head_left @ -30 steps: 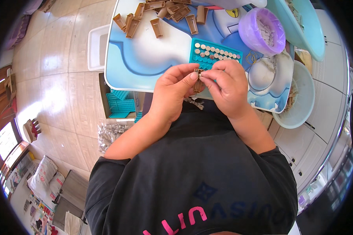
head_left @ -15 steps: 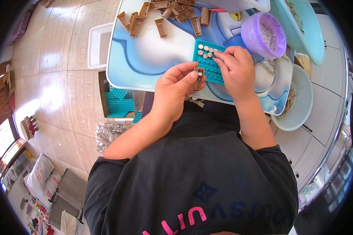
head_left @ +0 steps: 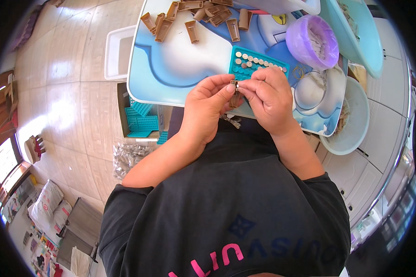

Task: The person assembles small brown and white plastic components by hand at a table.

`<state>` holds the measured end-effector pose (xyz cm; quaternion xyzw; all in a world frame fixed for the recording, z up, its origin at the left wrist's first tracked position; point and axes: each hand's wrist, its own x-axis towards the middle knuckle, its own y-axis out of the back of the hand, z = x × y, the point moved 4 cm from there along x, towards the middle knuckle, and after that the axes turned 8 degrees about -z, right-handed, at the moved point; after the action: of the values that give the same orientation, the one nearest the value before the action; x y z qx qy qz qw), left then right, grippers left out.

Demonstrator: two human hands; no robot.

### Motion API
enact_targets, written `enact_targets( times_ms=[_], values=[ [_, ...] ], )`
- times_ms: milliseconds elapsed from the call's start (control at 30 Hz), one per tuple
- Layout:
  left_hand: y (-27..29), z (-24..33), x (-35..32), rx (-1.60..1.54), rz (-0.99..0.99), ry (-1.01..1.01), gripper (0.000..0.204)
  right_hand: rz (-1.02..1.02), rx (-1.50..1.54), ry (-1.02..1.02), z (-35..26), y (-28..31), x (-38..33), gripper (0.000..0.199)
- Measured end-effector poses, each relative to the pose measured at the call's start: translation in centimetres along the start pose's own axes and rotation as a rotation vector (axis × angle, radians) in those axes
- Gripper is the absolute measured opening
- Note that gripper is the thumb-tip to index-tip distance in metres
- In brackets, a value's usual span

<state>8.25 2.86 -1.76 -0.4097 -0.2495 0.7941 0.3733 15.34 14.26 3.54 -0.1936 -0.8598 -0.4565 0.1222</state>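
Observation:
My left hand [head_left: 204, 100] is closed around a small brown plastic casing [head_left: 235, 100], holding it upright over the table's near edge. At the casing's upper end, my right hand [head_left: 272, 98] pinches a small silvery piece [head_left: 237, 86], which looks like a button cell and is mostly hidden by the fingertips. Just beyond both hands lies a teal tray [head_left: 235, 74] with round pockets. Several silver button cells [head_left: 250, 58] sit in its far rows. My right hand covers part of the tray.
More brown casings [head_left: 192, 32] lie loose across the blue patterned table [head_left: 141, 85]. A purple lined bucket [head_left: 302, 44] and pale green basins [head_left: 365, 51] stand to the right. At the left, a box [head_left: 125, 115] holds more teal trays, beside a bag of grey parts [head_left: 129, 159].
My right hand has moved from the teal tray toward me and left, and its fingertips now meet the casing. My left hand still holds the casing in nearly the same place.

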Motion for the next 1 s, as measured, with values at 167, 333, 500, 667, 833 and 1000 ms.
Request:
enact_targets(
  times_ms=[167, 333, 500, 667, 833, 1000],
  values=[
    [-0.1, 0.1, -0.1, -0.010, 0.007, -0.007, 0.019, -0.002, 0.016, 0.029, 0.0, -0.5, -0.3, 0.015],
    [-0.1, 0.2, 0.1, -0.001, 0.019, -0.005, 0.018, -0.006, 0.020, 0.072, -0.1, -0.3, -0.2, 0.016],
    [-0.2, 0.3, 0.1, -0.031, 0.029, 0.018, 0.020, 0.092, -0.115, -0.064, 2.6, 0.2, 0.9, 0.018],
    [-0.1, 0.3, 0.1, -0.029, 0.020, 0.021, 0.021, -0.036, -0.221, -0.042, 3.2, -0.4, 1.3, 0.015],
    [0.0, 0.3, 0.1, -0.029, 0.015, 0.016, 0.021, 0.017, -0.086, -0.039, 2.0, 0.1, 1.0, 0.014],
    [0.1, 0.2, 0.1, -0.032, 0.016, 0.013, 0.022, -0.034, 0.054, -0.049, 0.2, 0.0, 0.9, 0.015]
  ],
)
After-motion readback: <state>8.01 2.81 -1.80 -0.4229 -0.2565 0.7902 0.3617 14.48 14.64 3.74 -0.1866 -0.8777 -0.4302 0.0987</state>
